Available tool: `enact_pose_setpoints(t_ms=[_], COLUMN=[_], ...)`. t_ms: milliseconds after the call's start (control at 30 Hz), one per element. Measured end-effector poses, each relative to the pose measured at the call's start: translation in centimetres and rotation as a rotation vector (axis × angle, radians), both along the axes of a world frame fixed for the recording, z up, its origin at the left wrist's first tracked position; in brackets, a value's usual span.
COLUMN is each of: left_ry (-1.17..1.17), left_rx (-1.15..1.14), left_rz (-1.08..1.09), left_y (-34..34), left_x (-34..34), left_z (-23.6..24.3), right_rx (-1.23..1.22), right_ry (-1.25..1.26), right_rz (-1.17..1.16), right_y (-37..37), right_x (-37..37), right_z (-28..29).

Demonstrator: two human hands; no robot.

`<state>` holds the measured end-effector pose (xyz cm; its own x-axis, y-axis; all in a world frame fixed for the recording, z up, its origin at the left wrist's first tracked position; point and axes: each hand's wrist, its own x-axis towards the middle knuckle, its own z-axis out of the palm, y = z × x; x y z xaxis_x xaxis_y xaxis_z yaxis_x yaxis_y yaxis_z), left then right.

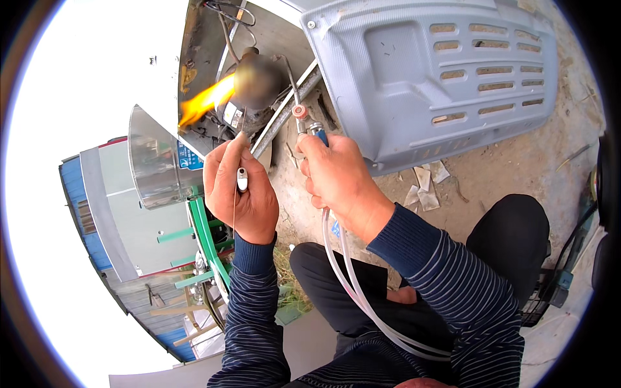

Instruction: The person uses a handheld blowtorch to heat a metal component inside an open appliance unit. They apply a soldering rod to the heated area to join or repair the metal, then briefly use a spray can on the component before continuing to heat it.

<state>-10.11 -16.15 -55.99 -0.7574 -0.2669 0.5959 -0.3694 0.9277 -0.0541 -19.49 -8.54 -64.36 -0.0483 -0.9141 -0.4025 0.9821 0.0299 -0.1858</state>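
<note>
My right hand is wrapped round the grip of a gas torch with a red valve knob and two clear hoses running down from it. The torch's thin bent neck reaches up to a dark round compressor. An orange flame shoots out at the compressor's left side. Between its fingertips my left hand pinches a thin metal rod, its upper end close to the compressor. A white lighter is tucked in the same hand. Glare blurs the compressor's surface.
A grey slotted plastic panel leans at the upper right. Metal frame edges and cables surround the compressor. Scraps lie on the ground. Left of my hand are a curved shiny sheet and a green metal frame.
</note>
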Motion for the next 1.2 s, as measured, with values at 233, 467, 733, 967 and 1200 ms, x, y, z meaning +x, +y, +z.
enact_pose_setpoints(t_ms=[233,467,733,967,1200], left_ry=[-0.293,-0.161,-0.346,-0.618,-0.717], left_rx=[-0.075,-0.006,0.071,-0.067,-0.148], left_rz=[-0.095,0.040,0.089,0.003,-0.078], left_y=[-1.9,-3.4,-2.1,-3.7,-4.3], left_x=[-3.4,-5.8,-5.6,-8.1,-9.3], left_z=[5.8,11.3,9.8,8.9,8.3], right_rx=[0.005,-0.001,-0.021,-0.028,-0.026], right_ry=[-0.005,-0.004,-0.048,-0.057,-0.084], right_rz=[0.019,0.013,0.016,0.035,0.010], right_y=[0.1,0.2,0.3,0.4,0.3], right_x=[0.0,-0.2,-0.3,0.2,0.4], right_z=[-0.1,-0.1,-0.4,-0.3,-0.2])
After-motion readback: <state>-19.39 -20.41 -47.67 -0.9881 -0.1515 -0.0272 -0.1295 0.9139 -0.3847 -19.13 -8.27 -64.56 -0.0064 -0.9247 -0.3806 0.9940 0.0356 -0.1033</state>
